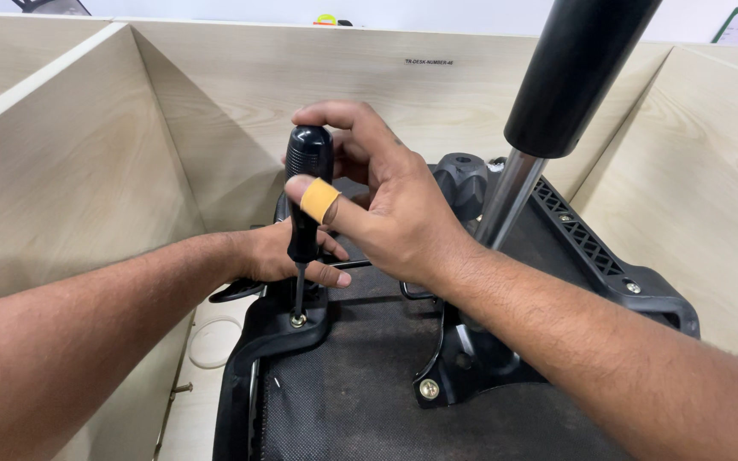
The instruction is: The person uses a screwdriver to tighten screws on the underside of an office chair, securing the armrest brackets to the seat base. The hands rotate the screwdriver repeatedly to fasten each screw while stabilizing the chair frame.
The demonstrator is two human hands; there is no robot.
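On the far left we see a pale wooden partition (pixel 53 179), and low beside it a thin white ring (pixel 208 343) lying on the surface (pixel 194 410). Our left hand (pixel 279 256) reaches in from the left, its fingers curled closed around a black armrest bracket (pixel 279 337) at the near-left edge of an upturned chair seat (pixel 360 376), whose dark mesh underside faces up. A black screwdriver (pixel 307 196) stands upright just above that bracket, its thin shaft running down to a brass-coloured screw (pixel 298 320) set in the bracket; the tip meets the screw head. Our right hand (pixel 386 205) comes from the right and wraps the top of the screwdriver handle, fingertips pinched around it, so this grip is closed on the tool; the thumb wears a tan plaster (pixel 319 199). Behind the right hand sits a black plastic knob (pixel 463 179). Just right of it, a shiny metal column (pixel 506 201) rises tilted from the black base plate (pixel 471 358) in the middle of the seat and disappears into a black sleeve (pixel 570 72) at the top. A second brass screw (pixel 429 389) shows at the plate's near corner. Farther right, the black ribbed seat frame (pixel 591 248) runs along the edge, with another wooden partition (pixel 711 196) beyond it.
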